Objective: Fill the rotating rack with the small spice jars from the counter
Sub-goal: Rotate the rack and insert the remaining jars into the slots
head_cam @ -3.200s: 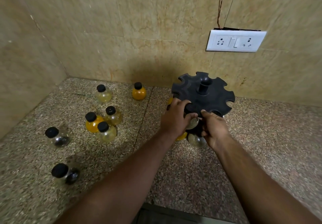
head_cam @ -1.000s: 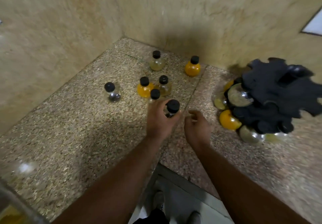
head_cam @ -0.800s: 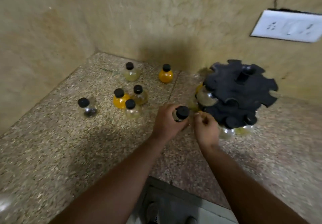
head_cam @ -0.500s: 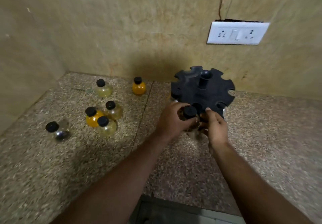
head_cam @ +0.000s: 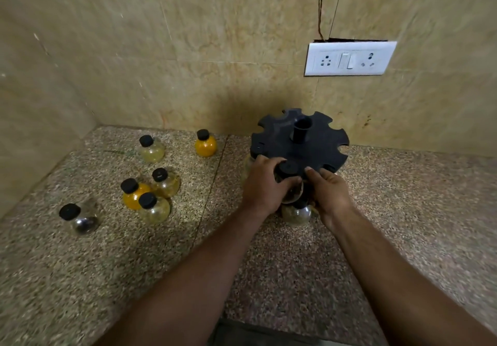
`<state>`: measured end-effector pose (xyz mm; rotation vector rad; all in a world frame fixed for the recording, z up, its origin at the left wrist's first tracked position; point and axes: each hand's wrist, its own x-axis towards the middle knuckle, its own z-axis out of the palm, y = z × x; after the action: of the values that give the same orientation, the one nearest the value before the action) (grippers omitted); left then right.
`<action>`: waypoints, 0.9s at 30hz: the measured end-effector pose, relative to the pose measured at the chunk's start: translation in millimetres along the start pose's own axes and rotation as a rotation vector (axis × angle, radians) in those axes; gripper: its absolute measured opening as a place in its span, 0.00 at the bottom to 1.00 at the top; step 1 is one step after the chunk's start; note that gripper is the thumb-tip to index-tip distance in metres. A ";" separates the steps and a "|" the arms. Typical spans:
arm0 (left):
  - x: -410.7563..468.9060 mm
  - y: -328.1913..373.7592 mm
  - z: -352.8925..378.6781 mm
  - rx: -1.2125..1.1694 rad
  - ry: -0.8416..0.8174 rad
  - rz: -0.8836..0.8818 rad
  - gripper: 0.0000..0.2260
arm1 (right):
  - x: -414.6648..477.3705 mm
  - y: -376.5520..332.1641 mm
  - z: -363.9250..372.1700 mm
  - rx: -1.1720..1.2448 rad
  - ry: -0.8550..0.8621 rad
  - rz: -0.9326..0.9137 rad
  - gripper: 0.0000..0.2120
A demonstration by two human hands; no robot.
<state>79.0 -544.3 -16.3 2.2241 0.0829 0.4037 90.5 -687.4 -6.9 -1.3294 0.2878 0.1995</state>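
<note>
jar (head_cam: 291,184) now at rack (head_cam: 301,144) (one fewer loose)

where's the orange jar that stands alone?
Head view, left of centre: the lone orange jar stands on the counter near the back wall, between the pale jar and the black rack.

Both bare forearms reach forward side by side, converging at the wrists. The left hand (head_cam: 265,184) curls its grip around a small black-capped glass spice jar (head_cam: 291,184), thumb across the front, fingers over the top. The right hand (head_cam: 329,195) sits just beside that grip, fingertips (head_cam: 309,170) extended and touching the cap, palm turned inward.
</note>
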 end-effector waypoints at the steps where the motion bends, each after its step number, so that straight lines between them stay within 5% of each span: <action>1: 0.9 0.3 1.1 0.004 0.018 -0.005 0.24 | 1.1 -0.1 0.6 -0.026 0.008 -0.011 0.11; 15: -7.4 -39.1 -6.0 -0.162 0.286 -0.158 0.21 | -29.8 27.5 47.3 -0.260 -0.028 -0.029 0.15; 27: -72.2 -159.2 -70.9 -0.088 0.489 -0.691 0.25 | -21.3 123.2 128.1 -0.918 -0.338 -0.092 0.13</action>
<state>0.8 -404.4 -115.8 1.8187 1.0344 0.5314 44.5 -534.0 -86.9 -2.1708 -0.1885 0.5106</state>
